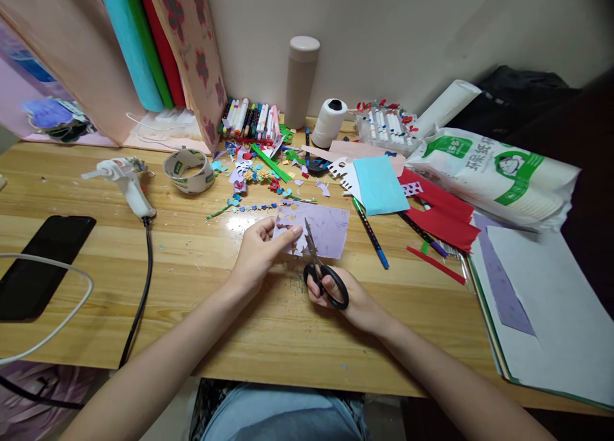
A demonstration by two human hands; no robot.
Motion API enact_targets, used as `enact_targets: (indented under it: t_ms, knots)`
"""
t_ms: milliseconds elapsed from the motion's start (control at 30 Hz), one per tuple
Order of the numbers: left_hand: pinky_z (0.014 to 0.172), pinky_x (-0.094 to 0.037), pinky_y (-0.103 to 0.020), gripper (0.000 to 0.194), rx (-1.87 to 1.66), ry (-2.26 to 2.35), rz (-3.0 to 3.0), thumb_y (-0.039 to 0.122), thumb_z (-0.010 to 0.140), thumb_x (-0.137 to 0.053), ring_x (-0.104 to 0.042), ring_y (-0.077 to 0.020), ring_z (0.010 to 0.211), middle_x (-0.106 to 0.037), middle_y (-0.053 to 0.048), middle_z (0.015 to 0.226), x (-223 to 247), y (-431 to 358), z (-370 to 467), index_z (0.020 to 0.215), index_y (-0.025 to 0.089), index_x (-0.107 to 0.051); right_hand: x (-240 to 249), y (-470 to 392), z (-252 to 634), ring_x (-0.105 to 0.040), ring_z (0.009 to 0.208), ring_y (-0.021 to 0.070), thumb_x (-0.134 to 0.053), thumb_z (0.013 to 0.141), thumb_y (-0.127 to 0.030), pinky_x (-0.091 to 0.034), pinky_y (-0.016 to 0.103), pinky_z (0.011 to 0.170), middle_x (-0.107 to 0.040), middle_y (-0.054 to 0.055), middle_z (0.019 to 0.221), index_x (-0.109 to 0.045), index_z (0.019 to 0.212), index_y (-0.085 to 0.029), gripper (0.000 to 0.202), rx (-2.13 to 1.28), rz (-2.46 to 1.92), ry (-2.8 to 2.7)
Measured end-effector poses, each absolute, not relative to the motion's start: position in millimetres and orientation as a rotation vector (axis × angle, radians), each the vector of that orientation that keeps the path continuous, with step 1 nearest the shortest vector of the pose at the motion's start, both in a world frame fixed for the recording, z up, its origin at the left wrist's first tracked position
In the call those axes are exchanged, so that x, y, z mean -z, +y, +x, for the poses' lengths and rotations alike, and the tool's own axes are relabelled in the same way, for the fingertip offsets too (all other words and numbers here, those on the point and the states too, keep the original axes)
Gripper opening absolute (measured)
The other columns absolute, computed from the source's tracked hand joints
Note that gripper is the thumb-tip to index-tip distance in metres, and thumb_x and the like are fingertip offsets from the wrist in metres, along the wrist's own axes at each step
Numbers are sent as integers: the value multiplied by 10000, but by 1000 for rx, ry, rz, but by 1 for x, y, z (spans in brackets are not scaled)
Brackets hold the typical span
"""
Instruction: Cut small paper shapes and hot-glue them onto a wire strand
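Note:
My left hand (260, 249) pinches the left side of a purple sheet of paper (329, 227), thumb on top. Notches and holes are cut along that sheet's left and lower parts. My right hand (345, 299) grips black-handled scissors (313, 252), with finger and thumb in the loops. The blades point up and away from me, at the ragged cut edge of the paper. Just beyond the sheet lies a strip of small cut-out shapes (256, 208), and colourful paper scraps (273, 172) are strewn farther back.
At left are a glue gun (127, 182), a tape roll (188, 170) and a phone (45, 262). Markers (252, 120), a tall bottle (302, 83) and a thread spool (329, 123) line the wall. Blue paper (381, 185), red paper (441, 211), bagged paper cups (499, 172) and white sheets (561, 313) lie rightward.

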State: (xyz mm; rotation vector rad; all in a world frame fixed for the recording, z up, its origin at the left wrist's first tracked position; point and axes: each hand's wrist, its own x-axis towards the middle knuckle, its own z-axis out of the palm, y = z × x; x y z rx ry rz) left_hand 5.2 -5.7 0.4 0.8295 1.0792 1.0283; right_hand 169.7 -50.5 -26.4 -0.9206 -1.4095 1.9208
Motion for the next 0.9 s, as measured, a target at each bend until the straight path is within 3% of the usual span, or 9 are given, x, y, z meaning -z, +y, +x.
enact_targets:
  t_ms: [200,367,600,900]
  knots:
    - [562,-388,-182,259,-1062,1141,936,389,687,-701,-496,-88,593,-592,16,680,0,-4,2,766,149,-643,25,-48,173,-332,520,84,-431,785,-704,-245,226,490,-401,-23,599,-433,694,-152,559,-1961,-889,-1416]
    - [609,-422,-207,284,-1145,1180,984,391,655,-726,-554,-122,663,-647,-11,768,-3,-2,-1,803,158,-661,23,-47,174,-350,498,79,-472,769,-696,-258,223,485,-413,-27,572,-438,663,-149,558,-2057,-842,-1417]
    - [594,-408,-204,252,-1132,1167,1034,383,645,-733,-526,-104,607,-614,14,669,-4,1,-4,691,154,-636,22,-46,175,-356,488,76,-491,762,-689,-256,221,475,-417,-24,561,-443,648,-145,557,-2068,-826,-1428]
    - [616,-412,-209,271,-1059,1112,1006,408,664,-714,-553,-121,643,-655,-14,726,-2,2,-6,725,150,-660,20,-45,178,-345,499,78,-515,739,-693,-253,219,474,-414,-22,573,-436,648,-149,557,-2086,-901,-1459]
